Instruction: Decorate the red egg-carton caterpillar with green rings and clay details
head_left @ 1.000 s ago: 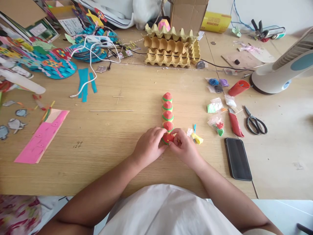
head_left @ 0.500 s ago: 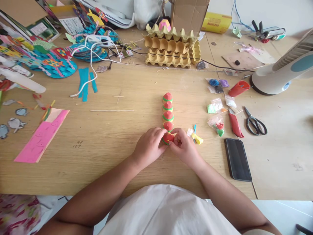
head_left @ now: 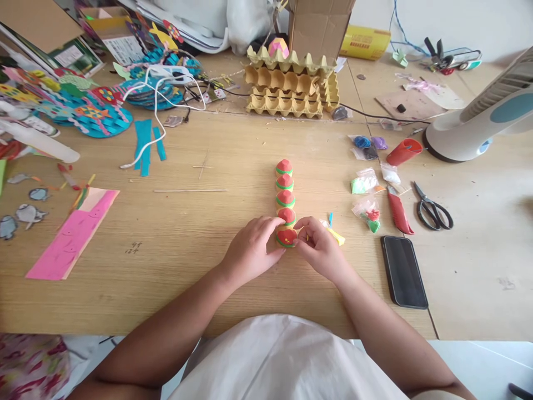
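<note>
A row of several egg-carton cups (head_left: 285,198), covered in red with green rims, runs away from me at the middle of the table. The nearest cup (head_left: 286,237) bears small yellow bits on its red top. My left hand (head_left: 255,244) grips this cup from the left, thumb low and fingers at its far side. At the cup's right edge is my right hand (head_left: 318,248), its fingers curled and pressed together; whatever they hold is too small to make out. A yellow piece of clay (head_left: 338,237) lies just beyond the right hand, partly hidden.
To the right lie a phone (head_left: 403,271), scissors (head_left: 433,208), a red cutter (head_left: 400,211), clay bags (head_left: 365,181) and a red cup (head_left: 403,151). Egg cartons (head_left: 287,103) stand at the back. Pink paper (head_left: 73,236) and blue strips (head_left: 142,145) lie left.
My right hand has moved slightly right, off the top of the nearest cup to its edge, showing more of the yellow bits. My left hand stays at the cup.
</note>
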A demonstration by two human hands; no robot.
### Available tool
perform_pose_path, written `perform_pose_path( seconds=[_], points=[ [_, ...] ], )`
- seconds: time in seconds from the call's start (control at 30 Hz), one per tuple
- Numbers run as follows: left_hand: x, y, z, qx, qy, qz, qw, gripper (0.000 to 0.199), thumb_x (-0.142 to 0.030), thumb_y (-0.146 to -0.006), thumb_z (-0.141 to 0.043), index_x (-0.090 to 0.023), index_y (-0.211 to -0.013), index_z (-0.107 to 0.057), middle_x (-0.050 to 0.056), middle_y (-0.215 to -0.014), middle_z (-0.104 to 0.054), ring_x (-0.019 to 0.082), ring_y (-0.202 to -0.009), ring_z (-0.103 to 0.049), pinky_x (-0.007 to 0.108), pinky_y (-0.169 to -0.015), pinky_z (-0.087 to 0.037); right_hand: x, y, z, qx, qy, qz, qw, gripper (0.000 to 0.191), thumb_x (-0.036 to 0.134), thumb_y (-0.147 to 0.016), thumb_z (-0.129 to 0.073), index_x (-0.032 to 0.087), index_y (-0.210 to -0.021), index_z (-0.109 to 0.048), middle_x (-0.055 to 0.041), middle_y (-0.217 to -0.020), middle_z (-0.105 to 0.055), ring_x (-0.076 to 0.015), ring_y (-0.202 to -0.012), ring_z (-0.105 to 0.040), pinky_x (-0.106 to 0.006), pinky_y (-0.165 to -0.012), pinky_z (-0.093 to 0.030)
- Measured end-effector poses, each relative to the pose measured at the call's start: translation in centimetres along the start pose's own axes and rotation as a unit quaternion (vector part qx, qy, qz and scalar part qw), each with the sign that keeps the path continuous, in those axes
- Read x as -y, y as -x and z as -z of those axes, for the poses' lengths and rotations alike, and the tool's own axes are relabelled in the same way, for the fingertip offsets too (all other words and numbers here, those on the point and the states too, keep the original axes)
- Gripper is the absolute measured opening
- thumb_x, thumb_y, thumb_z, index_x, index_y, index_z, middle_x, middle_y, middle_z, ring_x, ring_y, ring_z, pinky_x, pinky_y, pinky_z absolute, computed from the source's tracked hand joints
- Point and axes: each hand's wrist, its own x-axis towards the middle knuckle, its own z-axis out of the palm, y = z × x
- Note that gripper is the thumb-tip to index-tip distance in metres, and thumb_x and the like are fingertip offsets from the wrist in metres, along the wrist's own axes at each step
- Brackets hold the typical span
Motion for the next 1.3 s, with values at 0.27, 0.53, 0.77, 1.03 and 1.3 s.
perform_pose_path(
  seconds=[0.27, 0.53, 0.77, 1.03, 1.3],
  points=[
    [-0.4, 0.0, 0.1, 0.018, -0.003, 0.017, 1.0, 0.042, -0.017, -0.087, -0.076, -0.025, -0.122, -0.055, 0.006, -0.117, -0.071, 0.028, -0.11, -0.068, 0.044, -0.093, -0.057, -0.5, 0.7, -0.7, -0.019, 0.252, 0.072, 0.965, 0.024, 0.025, -0.087, -0.076, 0.022, -0.076, -0.055, 0.0025, -0.073, -0.056, -0.0146, -0.067, -0.049, -0.028, -0.062, -0.032],
    [-0.4, -0.1, 0.0, 0.02, -0.006, 0.022, 1.0, 0.037, -0.017, -0.088, -0.074, -0.026, -0.12, -0.056, 0.007, -0.114, -0.072, 0.028, -0.108, -0.069, 0.044, -0.094, -0.057, -0.4, 0.5, -1.1, -0.047, 0.297, 0.1, 0.949, 0.021, 0.023, -0.095, -0.067, 0.022, -0.077, -0.057, -0.0008, -0.077, -0.063, -0.0162, -0.068, -0.054, -0.027, -0.063, -0.035],
    [-0.4, 0.0, 0.1, 0.024, 0.0, 0.025, 0.999, 0.039, -0.016, -0.088, -0.074, -0.026, -0.121, -0.055, 0.006, -0.116, -0.071, 0.028, -0.111, -0.068, 0.044, -0.095, -0.057, -0.2, 0.8, -1.2, -0.049, 0.305, 0.094, 0.946, 0.013, 0.02, -0.095, -0.062, 0.022, -0.083, -0.062, -0.0016, -0.078, -0.064, -0.0164, -0.068, -0.057, -0.027, -0.063, -0.036],
    [-0.4, -0.1, 0.1, 0.026, -0.001, 0.026, 0.999, 0.041, -0.016, -0.089, -0.074, -0.026, -0.123, -0.054, 0.006, -0.115, -0.07, 0.028, -0.11, -0.067, 0.044, -0.094, -0.057, 0.2, 1.0, -1.2, -0.053, 0.318, 0.094, 0.942, 0.01, 0.019, -0.094, -0.06, 0.021, -0.086, -0.065, -0.0026, -0.08, -0.066, -0.0169, -0.068, -0.059, -0.028, -0.064, -0.038],
    [-0.5, -0.2, 0.0, 0.019, -0.006, 0.027, 0.999, 0.04, -0.014, -0.088, -0.073, -0.026, -0.122, -0.055, 0.006, -0.115, -0.071, 0.028, -0.109, -0.068, 0.044, -0.093, -0.057, -0.2, 1.0, -1.6, -0.079, 0.358, 0.119, 0.923, 0.013, 0.02, -0.098, -0.058, 0.02, -0.087, -0.066, -0.0038, -0.078, -0.068, -0.0185, -0.069, -0.061, -0.03, -0.065, -0.038]
  ],
)
